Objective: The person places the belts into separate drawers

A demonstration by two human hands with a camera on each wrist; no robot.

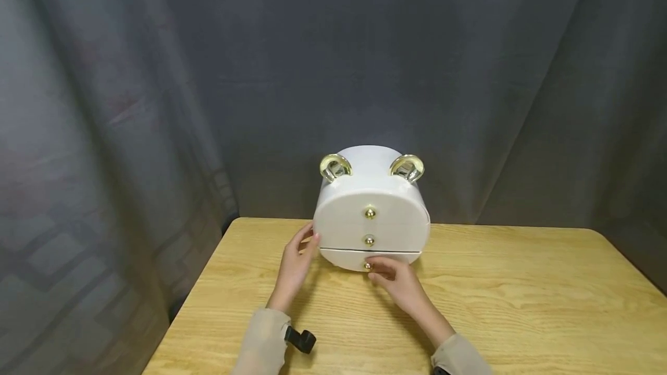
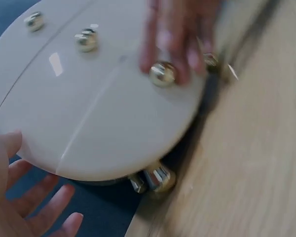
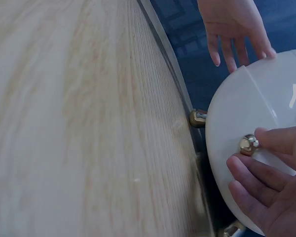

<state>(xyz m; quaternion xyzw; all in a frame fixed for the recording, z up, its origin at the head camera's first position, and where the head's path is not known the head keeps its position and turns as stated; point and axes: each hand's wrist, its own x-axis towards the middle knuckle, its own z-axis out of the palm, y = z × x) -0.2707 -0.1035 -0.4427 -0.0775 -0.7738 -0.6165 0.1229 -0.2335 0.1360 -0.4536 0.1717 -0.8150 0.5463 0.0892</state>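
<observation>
A round white drawer box [image 1: 344, 221] with two gold ear-shaped loops on top stands on the wooden table. Three gold knobs run down its front, and a dark seam crosses above the lowest drawer [image 1: 339, 257]. At that drawer's gold knob [image 3: 249, 144], my right hand [image 1: 398, 285] has thumb and index finger on either side, pinching it. My left hand [image 1: 297, 264] rests against the box's left side. Its thumb [image 2: 11, 142] is at the front rim, while the other fingers spread straight beside the wall.
The wooden table [image 1: 521, 294] extends on both sides of the box. Behind it hangs a dark grey curtain [image 1: 417, 62]. Small gold feet [image 2: 160, 177] show under the box. A black strap device [image 1: 301, 340] is on the left wrist.
</observation>
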